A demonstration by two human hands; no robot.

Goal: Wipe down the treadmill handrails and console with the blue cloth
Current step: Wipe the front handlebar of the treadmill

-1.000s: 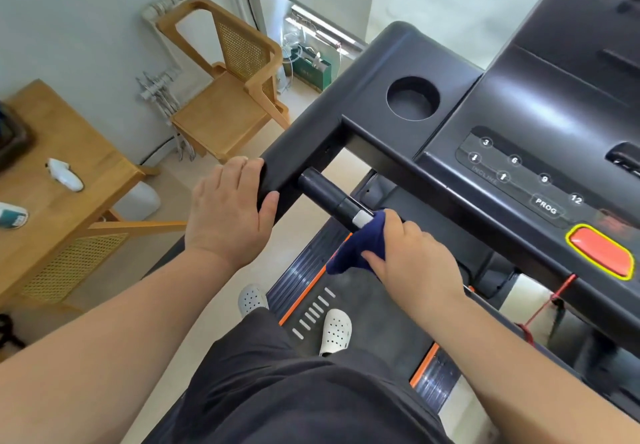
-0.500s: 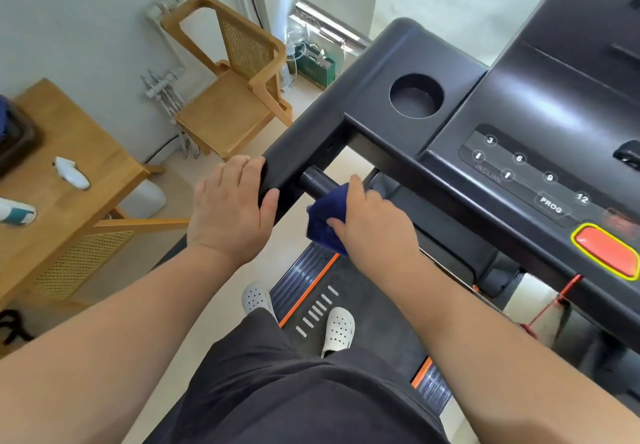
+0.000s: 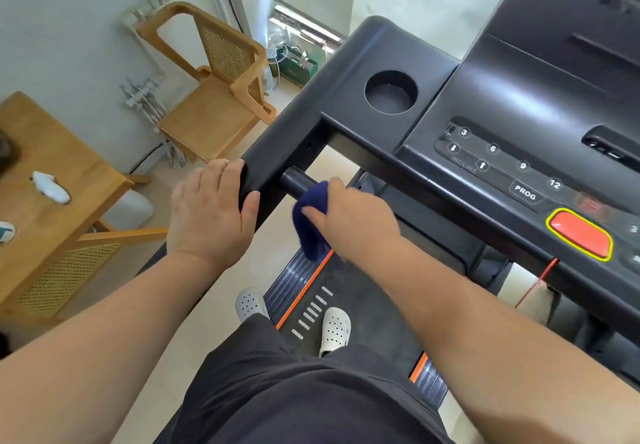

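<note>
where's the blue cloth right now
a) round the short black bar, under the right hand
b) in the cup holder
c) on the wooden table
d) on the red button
a: the right hand grips the blue cloth against the short black bar, while the left hand holds the side handrail.

Right hand (image 3: 349,216) grips blue cloth (image 3: 310,221) round grip bar (image 3: 294,182); left hand (image 3: 211,213) holds handrail (image 3: 273,156).

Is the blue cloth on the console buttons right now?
No, the right hand holds the blue cloth around the round black bar below the console.
</note>
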